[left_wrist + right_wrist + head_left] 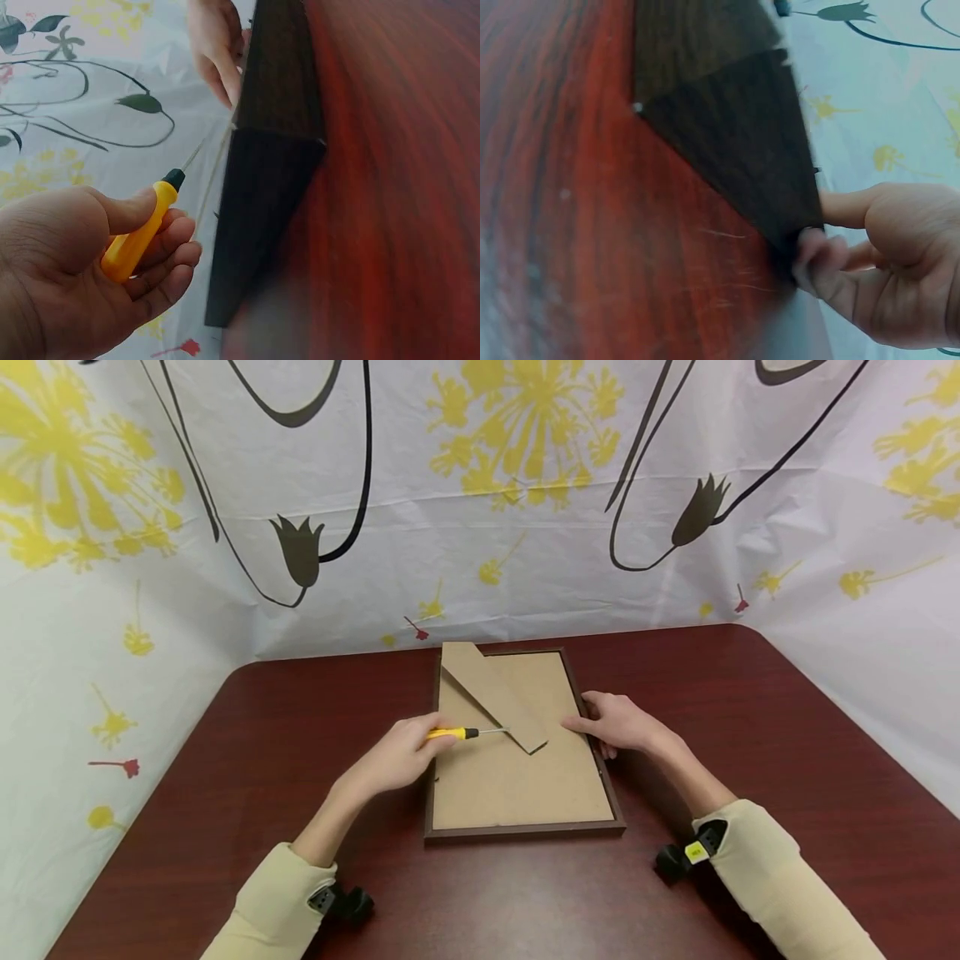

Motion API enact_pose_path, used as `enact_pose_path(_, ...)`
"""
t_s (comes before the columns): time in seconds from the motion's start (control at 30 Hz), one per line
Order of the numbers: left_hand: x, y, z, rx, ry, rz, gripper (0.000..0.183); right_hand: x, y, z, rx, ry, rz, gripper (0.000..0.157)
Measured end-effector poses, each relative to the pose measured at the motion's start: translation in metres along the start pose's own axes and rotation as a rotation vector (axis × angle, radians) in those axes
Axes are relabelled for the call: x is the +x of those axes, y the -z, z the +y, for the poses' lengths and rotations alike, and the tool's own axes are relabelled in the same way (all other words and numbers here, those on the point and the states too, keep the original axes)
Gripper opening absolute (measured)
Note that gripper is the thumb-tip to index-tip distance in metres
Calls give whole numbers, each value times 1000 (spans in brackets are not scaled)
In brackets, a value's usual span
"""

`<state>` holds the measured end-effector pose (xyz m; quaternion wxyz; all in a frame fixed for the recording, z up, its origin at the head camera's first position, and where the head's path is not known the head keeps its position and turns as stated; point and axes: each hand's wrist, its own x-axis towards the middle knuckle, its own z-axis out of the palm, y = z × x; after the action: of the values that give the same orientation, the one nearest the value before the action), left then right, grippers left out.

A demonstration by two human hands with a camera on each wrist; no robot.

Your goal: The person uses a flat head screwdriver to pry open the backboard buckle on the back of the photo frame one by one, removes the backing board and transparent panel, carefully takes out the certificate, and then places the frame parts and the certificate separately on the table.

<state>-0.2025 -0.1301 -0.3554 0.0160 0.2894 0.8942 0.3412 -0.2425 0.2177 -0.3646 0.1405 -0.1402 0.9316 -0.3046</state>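
A dark brown picture frame [525, 832] lies face down, its tan backing board [517, 793] facing up. A cardboard easel stand [498, 693] slants across the board. My left hand [405, 752] holds a screwdriver [139, 238] with a yellow handle and black collar at the frame's left side. In the head view its thin shaft overlaps the lower edge of the stand. At the frame's right side, my right hand [618, 722] grips the rail, thumb over the backing and fingers [829, 274] curled against the outer side. Part of those fingers is hidden below the rail.
The frame lies on a glossy reddish-brown table [315, 702] with rounded far corners. A white sheet [465, 527] with yellow flowers and dark stems hangs behind and at both sides. Small metal tabs stick out along the frame's inner edge. Both wrists wear black cameras [671, 862].
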Motion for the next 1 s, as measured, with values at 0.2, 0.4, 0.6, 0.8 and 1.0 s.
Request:
enact_pose_path(0.2,-1,-1,-10,-21,9,-28,13,-11,5,-3,-6,-13,-78,79)
enact_pose_path(0.4,-1,-2,-18,-41,22,-96,13,-20,3,-1,23,2,-109,75)
enact_pose_path(0.6,1,-2,-22,-50,5,-92,12,-23,1,1,26,6,-103,73)
enact_pose_path(0.8,3,-1,-23,-52,6,-85,13,-23,0,2,31,21,-90,70)
enact_pose_path(1.0,1,-1,-20,-52,29,-129,14,-20,0,2,27,27,-82,67)
